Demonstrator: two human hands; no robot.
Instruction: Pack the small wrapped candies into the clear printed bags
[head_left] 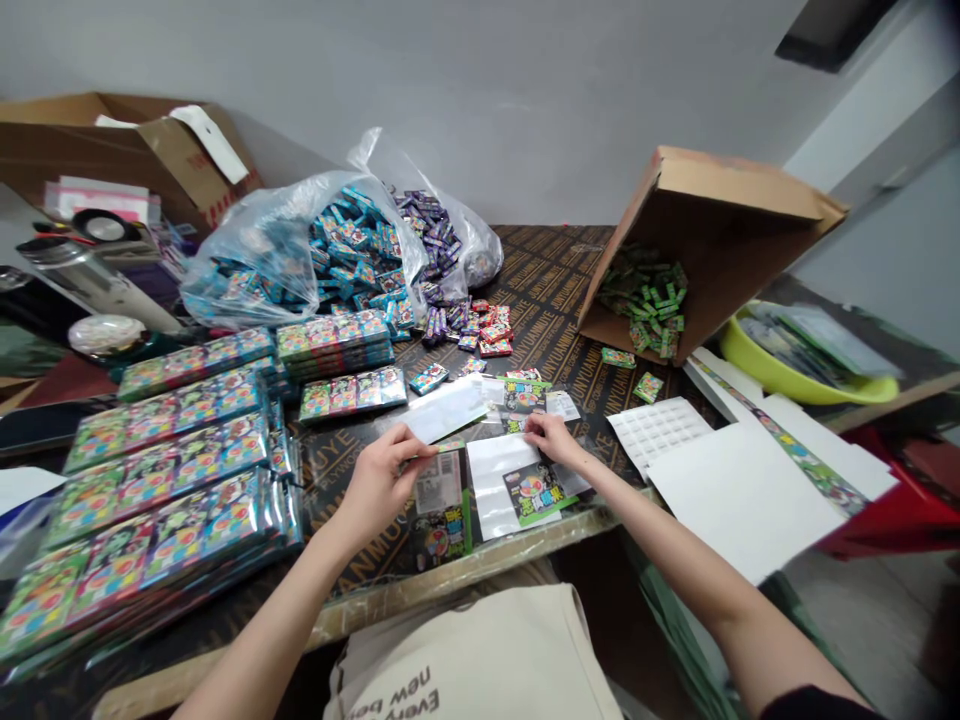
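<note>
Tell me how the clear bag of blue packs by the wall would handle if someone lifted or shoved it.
The clear bag looks thin and crinkled, so it would probably sag and lose shape. It bulges with blue packs, so likely heavy for such film. Its mouth lies open toward the table, so packs may slide out when pushed.

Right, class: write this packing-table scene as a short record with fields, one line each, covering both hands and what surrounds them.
Setting: dark printed table against a grey wall
Left hand: pinching the top of a clear packet
Right hand: fingers resting on a second packet with a green card
Left of the hands: stacks of filled packets
Behind: plastic bag of blue boxes
Right: tipped cardboard box spilling green boxes; yellow basin
</note>
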